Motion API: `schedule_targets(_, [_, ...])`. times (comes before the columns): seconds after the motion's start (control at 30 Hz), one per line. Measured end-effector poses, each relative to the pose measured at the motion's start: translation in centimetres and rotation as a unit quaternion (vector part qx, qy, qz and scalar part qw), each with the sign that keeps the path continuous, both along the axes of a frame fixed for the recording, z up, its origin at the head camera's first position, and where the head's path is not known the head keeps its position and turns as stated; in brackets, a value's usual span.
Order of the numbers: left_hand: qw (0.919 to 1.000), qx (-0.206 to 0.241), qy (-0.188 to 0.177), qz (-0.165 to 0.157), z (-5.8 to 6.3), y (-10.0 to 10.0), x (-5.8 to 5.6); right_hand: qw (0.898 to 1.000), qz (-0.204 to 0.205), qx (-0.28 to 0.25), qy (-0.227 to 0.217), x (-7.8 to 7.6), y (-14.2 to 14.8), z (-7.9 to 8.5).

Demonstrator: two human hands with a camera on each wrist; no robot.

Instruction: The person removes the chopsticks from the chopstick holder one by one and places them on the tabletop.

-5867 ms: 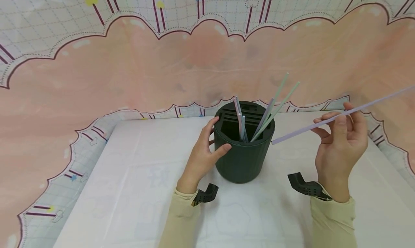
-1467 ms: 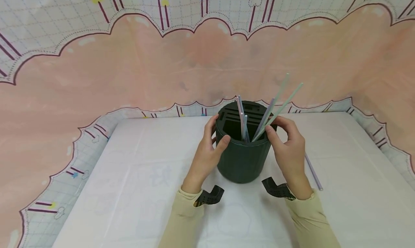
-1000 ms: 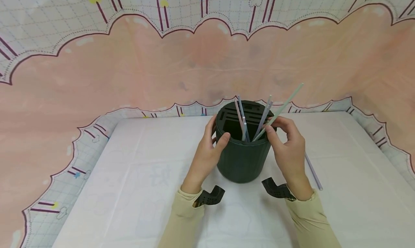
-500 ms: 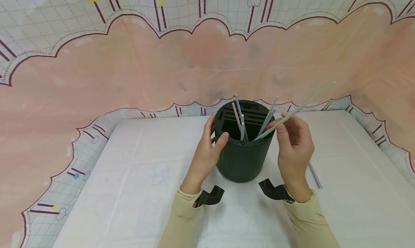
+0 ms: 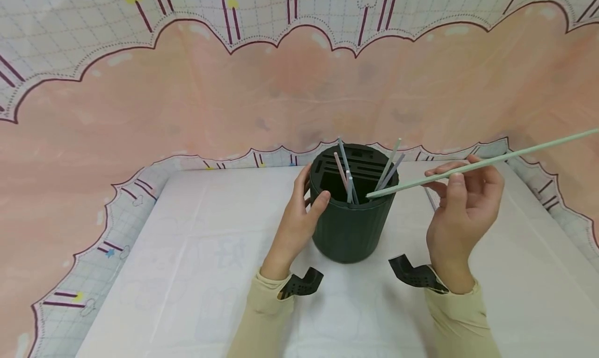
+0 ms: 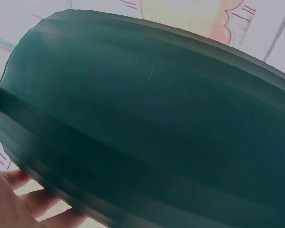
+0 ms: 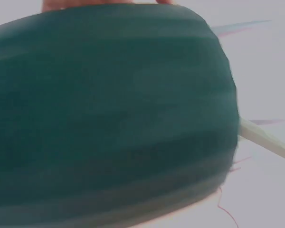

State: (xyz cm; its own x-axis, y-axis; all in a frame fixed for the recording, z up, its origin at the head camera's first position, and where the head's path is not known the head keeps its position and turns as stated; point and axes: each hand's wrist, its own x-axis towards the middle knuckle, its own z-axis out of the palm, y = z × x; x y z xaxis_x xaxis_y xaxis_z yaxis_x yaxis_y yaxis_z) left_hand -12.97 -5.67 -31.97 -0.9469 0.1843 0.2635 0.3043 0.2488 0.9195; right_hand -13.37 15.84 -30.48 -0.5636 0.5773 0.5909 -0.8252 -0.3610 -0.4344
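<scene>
A dark green pen holder (image 5: 348, 233) with a slotted top stands upright on the table. My left hand (image 5: 292, 217) grips its left side, thumb on the front near the rim and fingers behind. In the left wrist view the holder's wall (image 6: 142, 114) fills most of the picture. To the right of it, my right hand (image 5: 463, 212) pinches a long green straw (image 5: 519, 152), slanted up to the right, its lower end over the holder's opening. Inside stand several straws, among them a pink straw (image 5: 340, 166), a shorter green one (image 5: 392, 157) and a purple one (image 5: 393, 169).
A purple straw (image 5: 431, 199) lies on the white table (image 5: 201, 264) right of the holder, mostly hidden behind my right hand. A patterned peach cloth (image 5: 262, 98) hangs behind the table.
Earlier the right hand held a purple straw, which then lay on the table. From the holder's rim, that hand has drawn the long green straw right and upward. The left hand stays put.
</scene>
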Motion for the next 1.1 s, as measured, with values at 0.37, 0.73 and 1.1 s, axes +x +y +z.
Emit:
schedule_targets(0.37, [1.0,0.002,-0.002,-0.003,0.1,0.1,-0.1,0.993,-0.016,-0.115,-0.004,0.1,3.1,1.4])
schedule_targets(0.73, [1.0,0.007,0.004,-0.002,-0.1,0.1,-0.1,0.997,-0.042,-0.016,-0.058,-0.5,5.4,0.3])
schedule_targets(1.1, [0.9999,0.003,0.013,0.001,-0.4,0.1,0.0,0.897,-0.162,0.313,-0.268,-0.7,7.0,-1.7])
